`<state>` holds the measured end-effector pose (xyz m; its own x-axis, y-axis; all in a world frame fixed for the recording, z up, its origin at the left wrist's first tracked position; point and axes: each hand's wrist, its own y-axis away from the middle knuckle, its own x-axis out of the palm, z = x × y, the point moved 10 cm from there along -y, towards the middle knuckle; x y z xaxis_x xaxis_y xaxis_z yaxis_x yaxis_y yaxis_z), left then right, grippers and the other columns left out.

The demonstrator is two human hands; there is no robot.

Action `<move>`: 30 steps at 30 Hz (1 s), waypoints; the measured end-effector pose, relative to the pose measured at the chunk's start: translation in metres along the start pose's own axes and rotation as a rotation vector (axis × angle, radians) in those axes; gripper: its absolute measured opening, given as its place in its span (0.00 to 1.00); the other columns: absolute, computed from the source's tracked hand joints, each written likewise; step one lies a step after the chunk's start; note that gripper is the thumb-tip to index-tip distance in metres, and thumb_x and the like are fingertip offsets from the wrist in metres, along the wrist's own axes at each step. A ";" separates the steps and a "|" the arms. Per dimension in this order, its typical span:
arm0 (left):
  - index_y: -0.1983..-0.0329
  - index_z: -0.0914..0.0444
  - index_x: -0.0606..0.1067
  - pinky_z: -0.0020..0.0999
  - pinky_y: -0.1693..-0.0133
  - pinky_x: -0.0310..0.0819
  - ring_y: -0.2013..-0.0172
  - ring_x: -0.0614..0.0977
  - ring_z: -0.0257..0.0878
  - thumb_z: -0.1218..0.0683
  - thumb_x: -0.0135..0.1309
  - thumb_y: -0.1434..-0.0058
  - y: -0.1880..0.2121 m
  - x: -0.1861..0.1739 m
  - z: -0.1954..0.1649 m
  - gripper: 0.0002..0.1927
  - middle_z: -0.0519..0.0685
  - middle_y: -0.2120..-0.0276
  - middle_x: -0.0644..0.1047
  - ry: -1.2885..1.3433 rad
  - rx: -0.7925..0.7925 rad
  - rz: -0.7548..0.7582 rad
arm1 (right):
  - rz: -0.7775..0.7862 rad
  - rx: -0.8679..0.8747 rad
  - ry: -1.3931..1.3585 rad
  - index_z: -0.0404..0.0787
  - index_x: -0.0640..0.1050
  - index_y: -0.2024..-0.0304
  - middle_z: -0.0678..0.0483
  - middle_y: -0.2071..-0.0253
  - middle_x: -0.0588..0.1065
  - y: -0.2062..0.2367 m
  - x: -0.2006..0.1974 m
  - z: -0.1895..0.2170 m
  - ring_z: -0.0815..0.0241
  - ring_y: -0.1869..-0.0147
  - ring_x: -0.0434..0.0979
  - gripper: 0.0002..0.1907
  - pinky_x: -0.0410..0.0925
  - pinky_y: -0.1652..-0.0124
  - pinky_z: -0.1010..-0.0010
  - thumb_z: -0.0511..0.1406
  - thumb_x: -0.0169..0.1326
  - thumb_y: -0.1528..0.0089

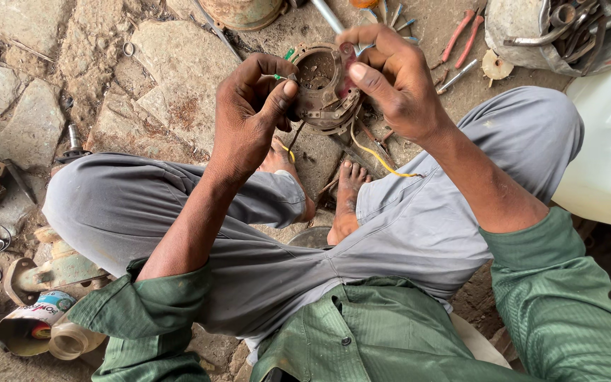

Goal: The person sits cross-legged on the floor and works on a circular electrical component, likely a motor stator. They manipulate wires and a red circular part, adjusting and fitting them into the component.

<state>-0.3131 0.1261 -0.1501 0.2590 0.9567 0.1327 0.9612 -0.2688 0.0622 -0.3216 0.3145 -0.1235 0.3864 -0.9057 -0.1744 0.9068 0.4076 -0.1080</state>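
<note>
Both arms raised, left hand (252,106) and right hand (390,78) pinching.

Soft, even daylight fills the scene, bright enough to show detail everywhere without harsh contrast. Shadows are faint and diffuse; the darkest patches sit under the bent knees and between the stone slabs of the floor (178,71). The white plastic container (606,141) at the right edge is nearly overexposed, its surface washed to a flat pale tone. A mild sheen shows on the knuckles of the right hand (394,81) and on the left hand (252,110). Focus is sharp across the centre. The wide lens bends the picture at the edges, stretching the green sleeves (567,304) and the lower corners, which look slightly softer.
</note>
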 end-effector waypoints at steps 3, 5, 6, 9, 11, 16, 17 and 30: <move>0.48 0.66 0.74 0.24 0.68 0.75 0.69 0.81 0.28 0.55 0.55 0.26 0.001 0.000 0.000 0.10 0.46 0.68 0.81 0.036 0.017 0.017 | 0.015 -0.066 0.151 0.32 0.66 0.30 0.55 0.66 0.73 -0.003 0.000 0.014 0.70 0.67 0.68 0.28 0.65 0.63 0.78 0.33 0.49 0.33; 0.46 0.67 0.74 0.25 0.67 0.76 0.67 0.81 0.29 0.55 0.55 0.24 0.000 -0.002 -0.002 0.10 0.47 0.65 0.81 0.080 0.032 0.011 | 0.068 -0.122 0.159 0.33 0.67 0.33 0.54 0.63 0.75 -0.006 0.006 0.024 0.67 0.63 0.71 0.32 0.70 0.60 0.75 0.28 0.45 0.42; 0.46 0.67 0.74 0.25 0.67 0.75 0.67 0.81 0.29 0.55 0.55 0.25 -0.001 -0.002 -0.001 0.11 0.47 0.65 0.80 0.101 0.022 0.012 | 0.049 -0.136 0.258 0.34 0.69 0.33 0.51 0.61 0.74 -0.005 0.006 0.028 0.64 0.61 0.72 0.31 0.71 0.59 0.74 0.26 0.46 0.41; 0.43 0.66 0.73 0.25 0.68 0.74 0.69 0.80 0.29 0.54 0.54 0.25 -0.001 -0.002 -0.001 0.13 0.47 0.66 0.81 0.107 0.000 0.012 | -0.005 -0.233 0.495 0.37 0.73 0.34 0.47 0.54 0.75 -0.001 0.010 0.042 0.57 0.51 0.77 0.28 0.73 0.52 0.68 0.21 0.51 0.37; 0.42 0.65 0.72 0.24 0.69 0.75 0.70 0.79 0.29 0.53 0.52 0.26 0.000 0.000 -0.002 0.14 0.46 0.67 0.81 0.041 -0.010 0.013 | -0.041 -0.364 0.575 0.38 0.74 0.36 0.46 0.47 0.78 0.002 0.013 0.055 0.51 0.43 0.81 0.26 0.75 0.44 0.63 0.21 0.57 0.36; 0.34 0.66 0.71 0.26 0.61 0.76 0.63 0.78 0.30 0.62 0.44 0.30 0.003 0.006 -0.019 0.21 0.50 0.58 0.80 -0.075 0.092 0.030 | -0.074 -0.330 0.634 0.41 0.75 0.33 0.51 0.54 0.78 0.002 0.007 0.053 0.56 0.50 0.82 0.27 0.75 0.49 0.65 0.25 0.63 0.34; 0.33 0.66 0.71 0.27 0.59 0.77 0.61 0.78 0.31 0.64 0.42 0.32 0.004 0.008 -0.024 0.24 0.52 0.55 0.80 -0.090 0.129 0.042 | -0.092 -0.336 0.658 0.42 0.75 0.33 0.51 0.54 0.78 0.003 0.005 0.053 0.56 0.51 0.81 0.28 0.75 0.49 0.65 0.25 0.63 0.34; 0.31 0.64 0.69 0.36 0.49 0.84 0.49 0.87 0.44 0.66 0.53 0.29 0.010 0.017 -0.045 0.23 0.56 0.47 0.81 -0.591 0.373 -0.017 | -0.128 -0.374 0.788 0.46 0.76 0.33 0.52 0.53 0.78 0.007 0.005 0.051 0.54 0.52 0.81 0.28 0.75 0.52 0.65 0.27 0.64 0.35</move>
<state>-0.3034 0.1351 -0.1024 0.1506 0.8893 -0.4319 0.9066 -0.2984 -0.2983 -0.3049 0.3064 -0.0749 -0.0682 -0.6596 -0.7485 0.7669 0.4452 -0.4622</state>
